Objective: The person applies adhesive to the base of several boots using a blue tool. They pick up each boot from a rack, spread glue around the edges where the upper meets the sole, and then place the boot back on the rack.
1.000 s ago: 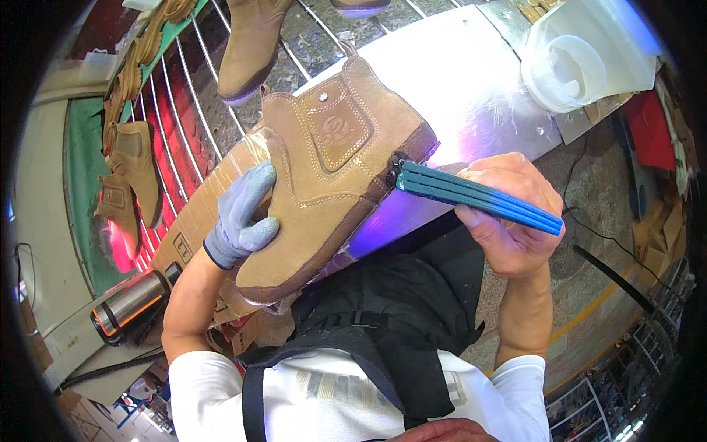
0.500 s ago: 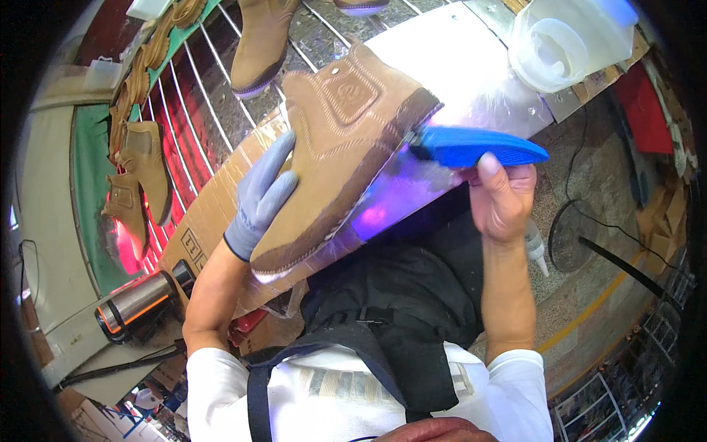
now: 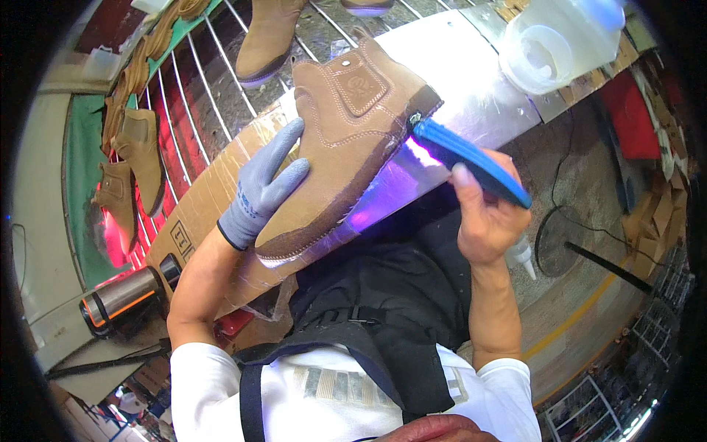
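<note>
A tan ankle boot [image 3: 331, 158] with a darker brown band along its sole edge lies tilted before me, toe toward me and its shaft up and away. My left hand [image 3: 261, 193], in a grey glove, grips the boot from the left, with fingers along its side. Bare, my right hand [image 3: 487, 221] is closed on a blue-handled brush [image 3: 475, 168]. The brush's dark tip touches the lower edge of the boot near the heel. Purple light falls on the metal sheet [image 3: 412, 173] beneath the two. The boot's far side is hidden.
Another tan boot [image 3: 265, 40] stands on the barred rack [image 3: 193, 81], and a pair of boots [image 3: 140, 158] is at the left. A translucent plastic jug [image 3: 589, 55] sits at the back right. A steel flask [image 3: 125, 298] lies left of the cardboard [image 3: 202, 206].
The brush has swung so its handle end points lower and nearer me, and my right hand has moved down and slightly left. The boot stays in my left hand.
</note>
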Demonstrator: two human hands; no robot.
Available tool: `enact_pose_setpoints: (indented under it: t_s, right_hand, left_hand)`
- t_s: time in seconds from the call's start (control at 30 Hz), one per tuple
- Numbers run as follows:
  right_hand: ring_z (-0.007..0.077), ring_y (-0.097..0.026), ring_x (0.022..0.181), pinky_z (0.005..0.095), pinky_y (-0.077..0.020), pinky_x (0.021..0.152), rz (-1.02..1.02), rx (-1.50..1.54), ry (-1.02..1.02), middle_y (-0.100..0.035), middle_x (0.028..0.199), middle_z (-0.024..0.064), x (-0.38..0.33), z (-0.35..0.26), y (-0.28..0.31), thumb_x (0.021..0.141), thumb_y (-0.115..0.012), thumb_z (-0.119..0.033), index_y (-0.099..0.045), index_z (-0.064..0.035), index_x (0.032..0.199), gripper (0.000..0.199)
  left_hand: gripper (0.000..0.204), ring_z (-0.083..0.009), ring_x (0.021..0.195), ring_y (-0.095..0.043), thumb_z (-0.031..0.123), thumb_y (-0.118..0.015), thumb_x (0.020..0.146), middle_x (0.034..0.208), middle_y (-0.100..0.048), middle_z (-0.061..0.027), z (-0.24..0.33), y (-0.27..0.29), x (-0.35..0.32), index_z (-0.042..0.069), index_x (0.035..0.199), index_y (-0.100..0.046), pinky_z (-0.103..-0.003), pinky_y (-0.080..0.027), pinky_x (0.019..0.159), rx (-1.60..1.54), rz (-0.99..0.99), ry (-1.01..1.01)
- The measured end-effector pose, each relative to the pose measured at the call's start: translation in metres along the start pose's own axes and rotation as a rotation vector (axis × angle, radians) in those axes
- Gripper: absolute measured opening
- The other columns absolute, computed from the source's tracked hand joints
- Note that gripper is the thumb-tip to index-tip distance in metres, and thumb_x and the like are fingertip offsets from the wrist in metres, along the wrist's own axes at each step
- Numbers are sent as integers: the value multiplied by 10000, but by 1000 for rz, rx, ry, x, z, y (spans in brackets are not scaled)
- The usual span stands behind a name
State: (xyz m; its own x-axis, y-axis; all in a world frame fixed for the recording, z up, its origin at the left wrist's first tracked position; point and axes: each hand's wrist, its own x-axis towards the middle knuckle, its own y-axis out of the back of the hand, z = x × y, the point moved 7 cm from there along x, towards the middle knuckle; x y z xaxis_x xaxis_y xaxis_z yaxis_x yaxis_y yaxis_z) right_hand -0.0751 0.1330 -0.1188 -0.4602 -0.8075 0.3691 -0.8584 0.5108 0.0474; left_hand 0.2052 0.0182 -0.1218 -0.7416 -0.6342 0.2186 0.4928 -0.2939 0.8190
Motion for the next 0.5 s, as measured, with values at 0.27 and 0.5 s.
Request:
enact_pose_setpoints:
  t_s: [0.27, 0.5]
  right_hand:
    - [247, -680, 852, 342, -539, 803, -111, -86, 105, -710, 951, 145, 26, -15, 5, 836, -787, 19, -709, 46, 1012, 194]
    - [293, -712, 819, 363, -568, 751, -250, -131, 299, -722, 922, 163, 27, -31, -6, 805, -791, 32, -699, 32, 1004, 219]
  left_hand:
    - [486, -448, 1227, -615, 136, -751, 896, 1397, -568, -281, 6, 1, -4, 74, 1347, -579, -462, -516, 1025, 49, 12, -58]
    - [568, -428, 1259, -600, 186, -757, 901, 1395, -572, -277, 2, 3, -5, -4, 1394, -546, -431, -484, 1064, 50, -23, 37]
